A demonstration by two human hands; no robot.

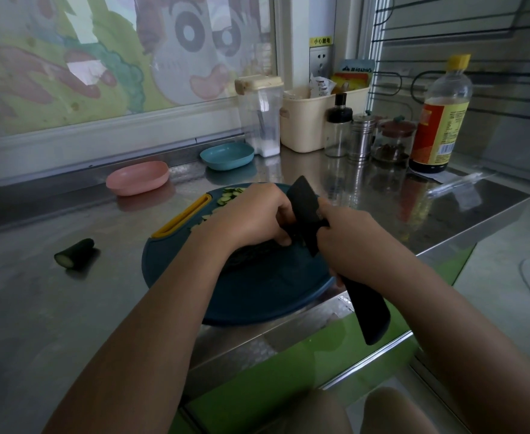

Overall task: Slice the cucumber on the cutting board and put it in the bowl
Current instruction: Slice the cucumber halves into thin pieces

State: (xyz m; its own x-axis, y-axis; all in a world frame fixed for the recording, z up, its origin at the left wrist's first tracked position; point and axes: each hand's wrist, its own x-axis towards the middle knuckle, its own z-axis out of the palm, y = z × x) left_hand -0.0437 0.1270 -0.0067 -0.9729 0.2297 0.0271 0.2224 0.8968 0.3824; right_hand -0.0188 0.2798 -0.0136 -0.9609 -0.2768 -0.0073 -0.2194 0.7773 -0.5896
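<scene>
Left hand [251, 214] has its fingers curled down over the cucumber [248, 253] on the cutting board [257, 292], tips tucked away from the blade, I reckon. Right hand [348, 242] is wrapped tight round the knife [304, 202]. Slices [231, 195] sit at the far edge, handy for the pink bowl [137, 177].

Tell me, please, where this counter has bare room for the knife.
Bare counter lies left of the cutting board, in front of the cucumber stub, and right of the board, before the sauce bottle. The back right corner, around the jars and cream bin, is crowded.
</scene>
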